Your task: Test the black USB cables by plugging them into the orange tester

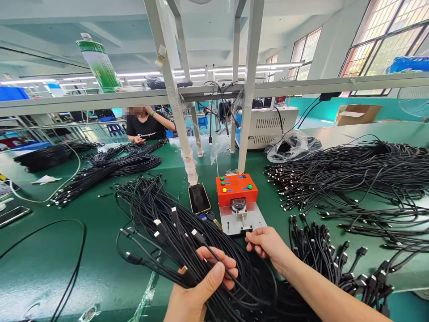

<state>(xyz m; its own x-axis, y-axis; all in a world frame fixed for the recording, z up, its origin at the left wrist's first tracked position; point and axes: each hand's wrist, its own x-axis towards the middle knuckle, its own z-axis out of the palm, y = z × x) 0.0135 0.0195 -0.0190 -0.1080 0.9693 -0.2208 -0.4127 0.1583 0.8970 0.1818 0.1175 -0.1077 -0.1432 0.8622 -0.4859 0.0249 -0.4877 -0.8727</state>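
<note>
In the head view, my left hand [211, 279] is curled around a black USB cable [214, 252], whose metal-tipped plug points up and left. Beneath it lies a large bundle of black cables [150, 201], several with bright metal plugs. My right hand [268, 246] pinches a black cable close to its end, right at the front edge of a metal plate [231, 219]; the fingers hide the plug, and I cannot tell whether it is inserted. On that plate a small digital gauge [238, 205] stands before an orange box [237, 190] with green and yellow buttons.
A phone [199, 199] and keys [212, 218] lie left of the plate. Cable heaps [351, 174] cover the right, with more plugs [321, 250] near my right forearm. White posts [248, 89] rise behind the box. Across the table sits another person [147, 123].
</note>
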